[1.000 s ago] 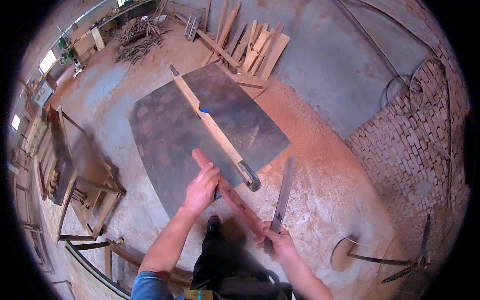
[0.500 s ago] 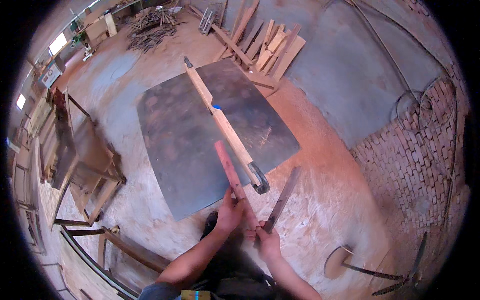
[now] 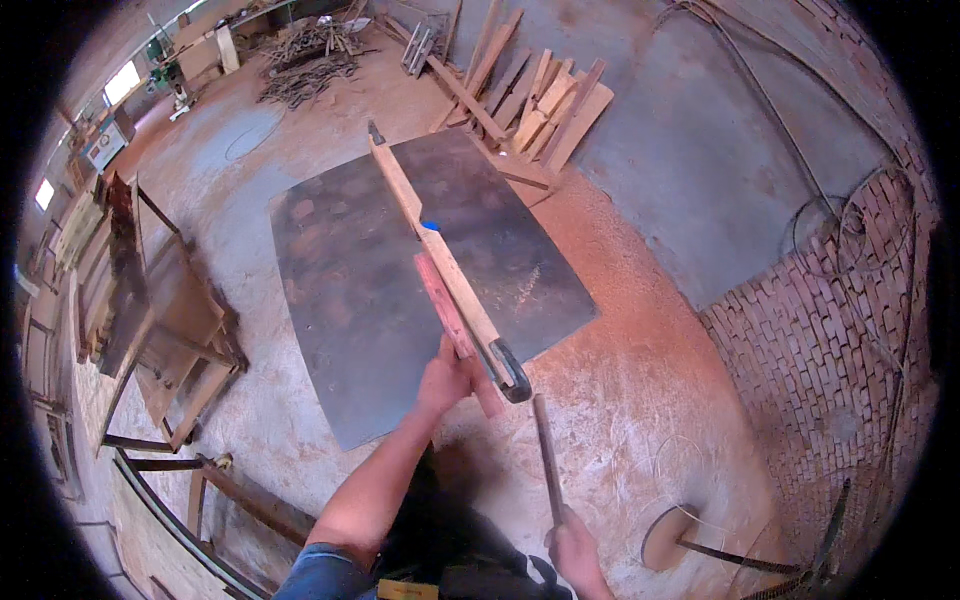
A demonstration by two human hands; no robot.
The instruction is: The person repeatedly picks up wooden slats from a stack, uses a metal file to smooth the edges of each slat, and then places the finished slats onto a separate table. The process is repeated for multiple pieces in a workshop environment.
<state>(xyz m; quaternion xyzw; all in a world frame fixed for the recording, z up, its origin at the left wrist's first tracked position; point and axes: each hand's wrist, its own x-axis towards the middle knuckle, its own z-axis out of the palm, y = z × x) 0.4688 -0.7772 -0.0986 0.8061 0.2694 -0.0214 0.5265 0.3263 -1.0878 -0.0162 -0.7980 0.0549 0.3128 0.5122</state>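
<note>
My left hand [image 3: 446, 381] is closed around a reddish wooden strip [image 3: 437, 297]. The strip is held over the near part of a dark tabletop [image 3: 345, 320], with its lower end past the near edge. Close along its right side lies a longer pale wooden bar [image 3: 462, 292] with a notch midway, a blue spot at the notch and dark pieces at both ends. Low on the right, my right hand [image 3: 573, 548] grips the bottom of a narrow dark strip [image 3: 549, 455], which points up toward the bar's near end. Its material is unclear.
Wooden boards [image 3: 555, 110] lean at the far wall, near a scrap pile [image 3: 310, 50]. A wooden frame [image 3: 175, 350] loaded with timber stands left. On the right are a brick stack [image 3: 820, 330], a cable coil [image 3: 835, 235] and a round disc [image 3: 668, 538] on the floor.
My left hand has moved the reddish strip up and forward, alongside the pale bar. The right hand has left the reddish strip and moved down and right, carrying the dark strip.
</note>
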